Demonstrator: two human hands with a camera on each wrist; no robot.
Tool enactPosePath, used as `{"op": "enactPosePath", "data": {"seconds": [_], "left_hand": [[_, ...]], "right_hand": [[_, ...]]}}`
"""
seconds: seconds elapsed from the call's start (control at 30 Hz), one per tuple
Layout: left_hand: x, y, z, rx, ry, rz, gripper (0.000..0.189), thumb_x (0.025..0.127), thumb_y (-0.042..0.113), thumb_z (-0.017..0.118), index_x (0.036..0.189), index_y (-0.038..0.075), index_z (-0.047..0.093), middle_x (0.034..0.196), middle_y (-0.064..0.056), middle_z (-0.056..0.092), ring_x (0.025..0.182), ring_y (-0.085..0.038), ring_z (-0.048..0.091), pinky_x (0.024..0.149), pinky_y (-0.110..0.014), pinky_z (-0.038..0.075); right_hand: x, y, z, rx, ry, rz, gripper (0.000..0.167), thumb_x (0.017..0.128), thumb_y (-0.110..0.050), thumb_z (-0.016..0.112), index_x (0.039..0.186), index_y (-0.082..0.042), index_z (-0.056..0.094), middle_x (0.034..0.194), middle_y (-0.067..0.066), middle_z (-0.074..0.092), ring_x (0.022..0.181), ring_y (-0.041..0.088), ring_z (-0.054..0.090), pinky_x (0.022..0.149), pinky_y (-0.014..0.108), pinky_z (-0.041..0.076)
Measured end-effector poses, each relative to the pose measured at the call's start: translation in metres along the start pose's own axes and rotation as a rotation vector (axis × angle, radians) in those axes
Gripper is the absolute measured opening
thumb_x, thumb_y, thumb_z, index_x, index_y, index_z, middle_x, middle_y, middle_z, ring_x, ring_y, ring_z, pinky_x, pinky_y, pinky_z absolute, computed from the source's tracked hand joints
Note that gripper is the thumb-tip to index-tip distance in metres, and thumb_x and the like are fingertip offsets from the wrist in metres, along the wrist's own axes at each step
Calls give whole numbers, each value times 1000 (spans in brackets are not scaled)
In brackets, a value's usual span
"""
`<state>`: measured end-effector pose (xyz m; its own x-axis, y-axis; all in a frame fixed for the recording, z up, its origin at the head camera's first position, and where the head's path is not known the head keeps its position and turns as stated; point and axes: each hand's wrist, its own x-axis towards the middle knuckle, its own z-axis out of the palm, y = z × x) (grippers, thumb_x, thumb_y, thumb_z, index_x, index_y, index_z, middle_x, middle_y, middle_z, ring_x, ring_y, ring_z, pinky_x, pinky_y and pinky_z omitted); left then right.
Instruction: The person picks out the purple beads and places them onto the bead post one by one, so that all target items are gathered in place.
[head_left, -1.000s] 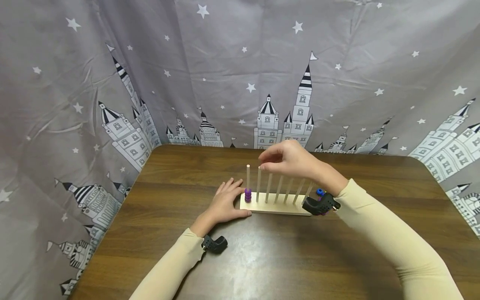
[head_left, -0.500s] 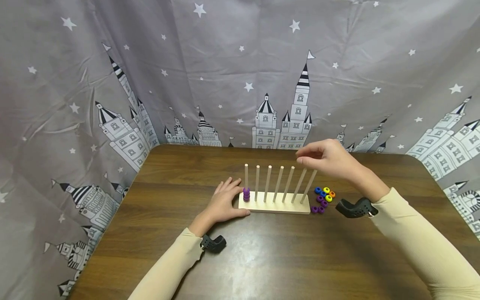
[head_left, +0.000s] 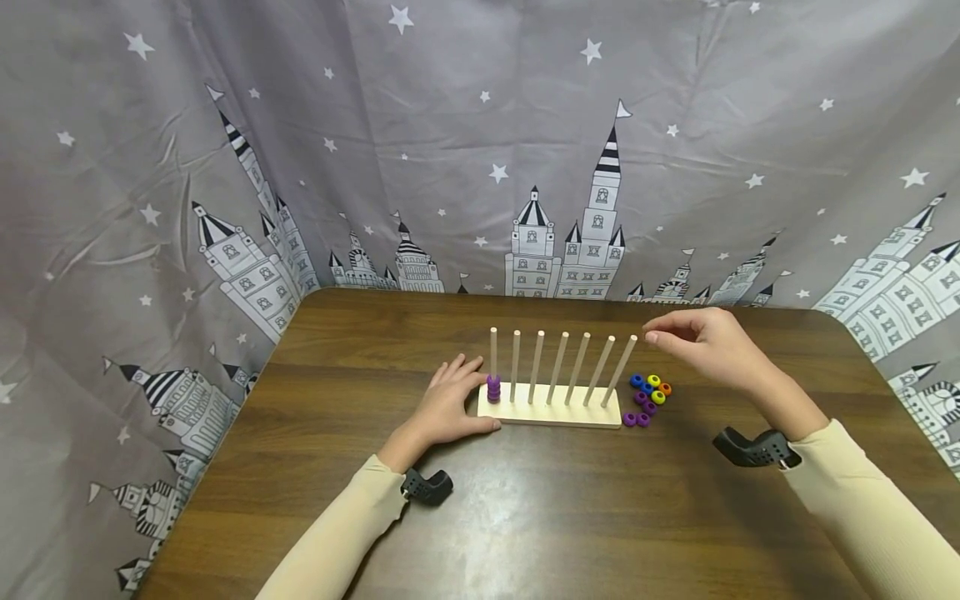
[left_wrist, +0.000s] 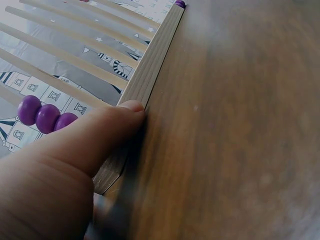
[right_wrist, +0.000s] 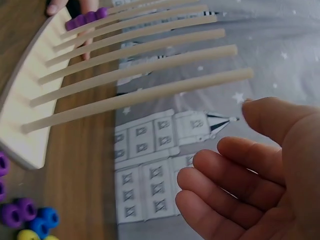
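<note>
Wooden rack (head_left: 558, 414) left-to-right, pegs (head_left: 557, 368) upright

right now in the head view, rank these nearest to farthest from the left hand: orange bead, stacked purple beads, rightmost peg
1. Stacked purple beads: on the leftmost peg, just beside the left hand.
2. Rightmost peg: at the right end of the wooden base.
3. Orange bead: on the table, off past that end.

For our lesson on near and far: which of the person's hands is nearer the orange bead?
Right. The right hand hangs in the air near the orange bead; the left hand touches the left end of the board, across the pegs.
</note>
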<state>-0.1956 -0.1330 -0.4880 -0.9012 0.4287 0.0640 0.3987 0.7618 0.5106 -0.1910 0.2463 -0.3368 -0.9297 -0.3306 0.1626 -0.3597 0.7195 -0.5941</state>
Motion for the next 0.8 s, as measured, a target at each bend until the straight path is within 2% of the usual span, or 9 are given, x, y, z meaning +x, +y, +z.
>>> {"op": "enactPosePath", "data": {"seconds": [0.13,0.33,0.5,0.8], "left_hand": [[0,0,0,2,3,0,77,75,51,81,137,9,61,163,-17,40,156,-43,24,128,-62,12],[0,0,0,1,3,0,76,75,51,81,136,10,62,163,-16,40,156,-42,24,128,-62,12],[0,1,0,-3,8,6,75,75,50,82,135,9,63,162,-17,41,155,-43,25,128,-63,14],[-1,1,0,2,5,2,76,75,51,81,136,9,62,162,-17,40,156,-43,25,128,-62,13]], "right_hand": [[-11,14,8,23,-6,-1,22,95,-18,70,109,-3,77,102,14,79,80,-8,64,66,14,54],[-28,35,25,13,-12,44,21,93,-17,72,107,-2,77,98,11,79,77,-9,62,67,16,54],[-40,49,42,1,-16,83,19,92,-17,73,105,-3,78,99,11,79,80,-8,62,69,18,55],[-58,68,67,-62,-5,89,14,89,-19,77,99,-10,80,95,5,79,85,-1,62,73,23,54]]}}
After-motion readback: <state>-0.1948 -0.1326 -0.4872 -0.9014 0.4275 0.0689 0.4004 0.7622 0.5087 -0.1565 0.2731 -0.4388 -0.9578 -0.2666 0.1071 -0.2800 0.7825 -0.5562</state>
